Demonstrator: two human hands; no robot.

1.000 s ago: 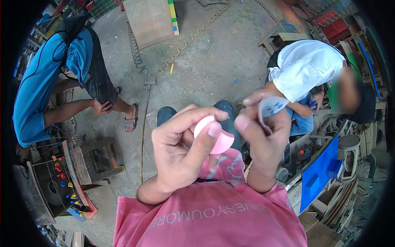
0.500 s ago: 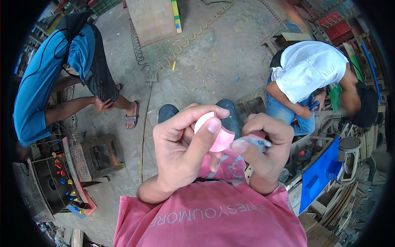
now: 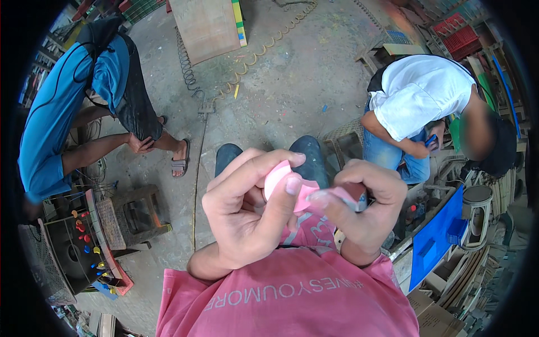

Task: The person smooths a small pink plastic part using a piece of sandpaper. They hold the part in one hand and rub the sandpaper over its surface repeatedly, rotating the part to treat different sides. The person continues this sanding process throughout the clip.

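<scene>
My left hand is closed on a small pink piece with a smooth curved edge and a concave notch, pinched between thumb and fingers in front of my chest. In my right hand, thumb and bent fingers grip a small folded sheet of what looks like sandpaper, pale on one side and brownish pink on the other. The right thumb is slightly blurred beside the piece's right end. Fingers hide part of both things.
A person in blue bends at the left, and another in a white shirt sits bent over at the right. A rack with coloured-handled tools stands lower left. A blue panel is at right. Coiled hoses cross the floor.
The pink piece has tilted and shifted slightly left in my left hand. My right hand has turned a little, so the sheet's brownish-pink side shows where its pale printed side did.
</scene>
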